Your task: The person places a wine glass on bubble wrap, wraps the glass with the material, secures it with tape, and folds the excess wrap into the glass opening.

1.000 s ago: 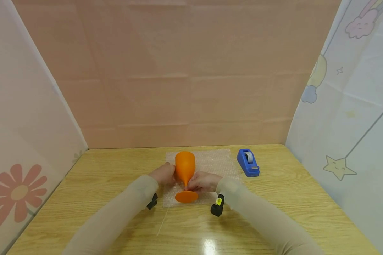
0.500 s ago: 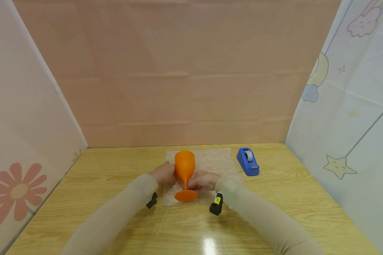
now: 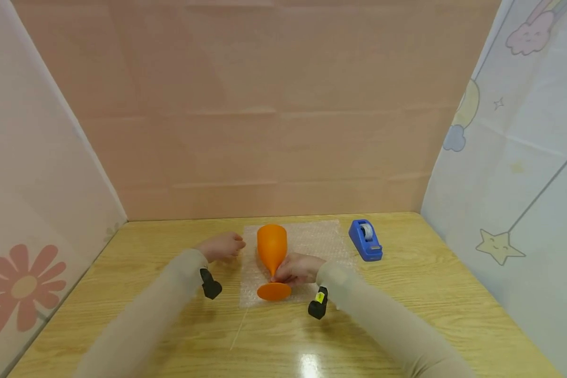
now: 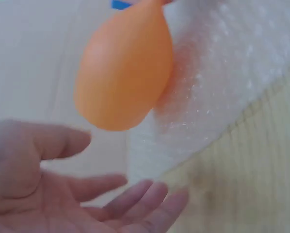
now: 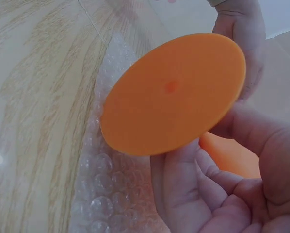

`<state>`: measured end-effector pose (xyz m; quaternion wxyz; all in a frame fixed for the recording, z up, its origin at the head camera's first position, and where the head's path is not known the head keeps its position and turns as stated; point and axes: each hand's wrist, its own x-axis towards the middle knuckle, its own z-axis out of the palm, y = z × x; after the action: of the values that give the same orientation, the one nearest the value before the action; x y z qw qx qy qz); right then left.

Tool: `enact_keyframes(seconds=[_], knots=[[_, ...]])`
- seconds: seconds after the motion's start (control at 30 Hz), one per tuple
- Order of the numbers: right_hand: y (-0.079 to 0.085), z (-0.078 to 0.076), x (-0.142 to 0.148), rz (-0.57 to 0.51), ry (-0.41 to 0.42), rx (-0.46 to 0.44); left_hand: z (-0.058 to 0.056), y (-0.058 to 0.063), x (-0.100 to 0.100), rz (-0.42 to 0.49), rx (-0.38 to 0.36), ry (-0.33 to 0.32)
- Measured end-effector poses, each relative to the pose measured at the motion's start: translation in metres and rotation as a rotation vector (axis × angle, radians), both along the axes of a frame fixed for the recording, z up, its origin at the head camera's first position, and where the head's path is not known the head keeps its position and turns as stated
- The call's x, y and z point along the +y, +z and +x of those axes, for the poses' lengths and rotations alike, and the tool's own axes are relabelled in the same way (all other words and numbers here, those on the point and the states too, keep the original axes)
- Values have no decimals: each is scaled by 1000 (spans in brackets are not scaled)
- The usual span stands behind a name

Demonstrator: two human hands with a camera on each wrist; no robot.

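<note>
An orange goblet [image 3: 272, 247] is over a sheet of bubble wrap [image 3: 318, 239], its bowl toward the far side and its round foot [image 5: 174, 97] toward me. My right hand [image 3: 300, 268] pinches the stem near the foot; in the right wrist view the foot hides part of that grip. To the left, apart from the goblet, my left hand [image 3: 221, 247] is off the bubble wrap's left edge. In the left wrist view its fingers [image 4: 99, 187] are spread and loosely bent, holding nothing, with the orange bowl [image 4: 125, 73] just beyond them.
A blue tape dispenser [image 3: 366, 240] with a roll of tape stands right of the bubble wrap. The wooden table [image 3: 160, 247] is bordered by a pinkish back wall [image 3: 274, 131] and patterned sheets on both sides.
My left hand has let go of the goblet's bowl and moved left, off the bubble wrap. The right hand keeps its hold on the stem, and the goblet has hardly moved.
</note>
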<state>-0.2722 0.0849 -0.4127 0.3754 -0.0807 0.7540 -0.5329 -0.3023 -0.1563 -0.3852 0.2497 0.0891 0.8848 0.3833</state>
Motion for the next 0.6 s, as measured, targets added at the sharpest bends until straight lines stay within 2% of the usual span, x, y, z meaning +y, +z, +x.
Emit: enact_keyframes(seconds=[0.07, 0.13, 0.2, 0.3, 0.4, 0.6], knots=[[0, 0, 0, -3, -1, -1, 1, -3, -6, 175, -115, 114], [1, 1, 1, -3, -3, -2, 1, -7, -9, 303, -198, 219], [1, 1, 1, -3, -1, -1, 3, -12, -10, 398, -274, 322], [2, 2, 1, 1, -1, 2, 5, -17, -8, 490, -343, 414], [2, 1, 1, 4, -7, 1, 9, -20, -3, 539, -375, 432], [0, 0, 0, 5, -14, -7, 15, -26, 7, 536, -348, 355]])
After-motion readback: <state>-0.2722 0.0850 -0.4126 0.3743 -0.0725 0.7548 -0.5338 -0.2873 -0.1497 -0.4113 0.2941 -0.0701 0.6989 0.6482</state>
